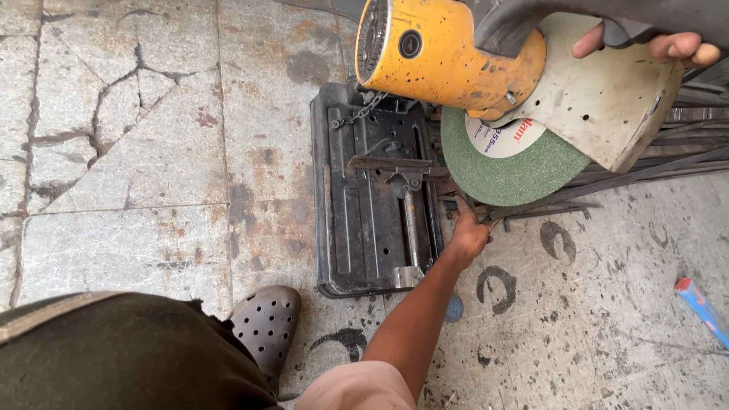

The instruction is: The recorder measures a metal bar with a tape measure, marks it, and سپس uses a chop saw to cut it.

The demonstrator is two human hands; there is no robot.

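Looking down from the head camera, one chop saw stands on a cracked, stained stone floor [137, 152]: a yellow, paint-flecked motor housing [440, 53], one pale metal blade guard [607, 106] and one round green abrasive cutting disc [509, 163] raised above one black steel base plate [364, 197]. A short chain [357, 114] hangs from the housing to the base. The right hand [653, 45] is closed around the saw's dark grey handle [547, 19] at the top edge; four fingertips show curled over it. The left hand [467, 235] reaches down just below the disc, its fingers closed on thin dark metal strips [531, 212] that lie across the vise area; how many strips it grips cannot be told. More dark metal bars [691, 129] are stacked to the right, too overlapped to count. One brown perforated clog [266, 326] rests on the floor just beside the base's near corner. One blue and red stick-shaped object [702, 307] lies well apart at the right edge. Several dark curved marks [497, 288] dot the floor near the arm.
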